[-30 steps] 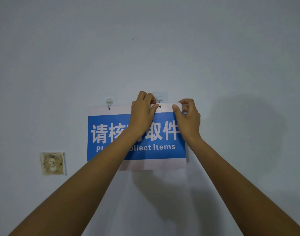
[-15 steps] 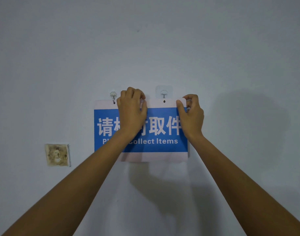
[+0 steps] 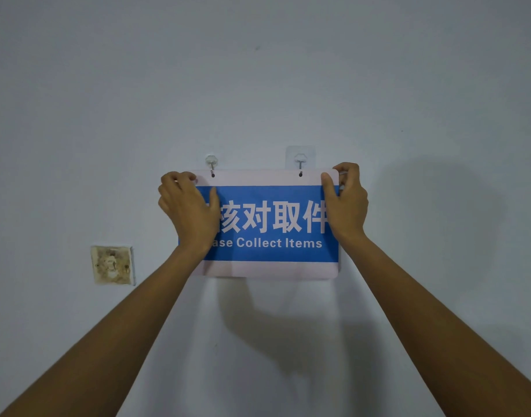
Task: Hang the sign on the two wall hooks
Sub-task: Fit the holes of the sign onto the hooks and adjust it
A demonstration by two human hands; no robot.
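Sign (image 3: 270, 224) sits flat vs. wall (image 3: 258, 85), roughly level, blue band w/ white Chinese characters and English line reading "...ase Collect Items", pale margins top & bottom. Two small holes in top margin, each w/ a hook tip showing through: left hook (image 3: 211, 161) just above top-left part of sign, right hook (image 3: 300, 160) on a clear square adhesive pad above top-right part. Left hand (image 3: 189, 212) grips sign's upper-left corner, fingers (image 3: 180, 177) curled over top edge & side, thumb pressed on the blue face, hiding first character and start of the English text. Right hand (image 3: 347, 206) pinches upper-right corner: thumb on front, other fingers wrapped behind the edge. Both forearms reach up from bottom corners of view. Sign's lower edge hangs free, soft shadow on wall below it and to the right. Old stained switch plate (image 3: 112, 265) set in wall lower left, well apart from sign. Can't tell if sign's weight is on hooks or on hands.
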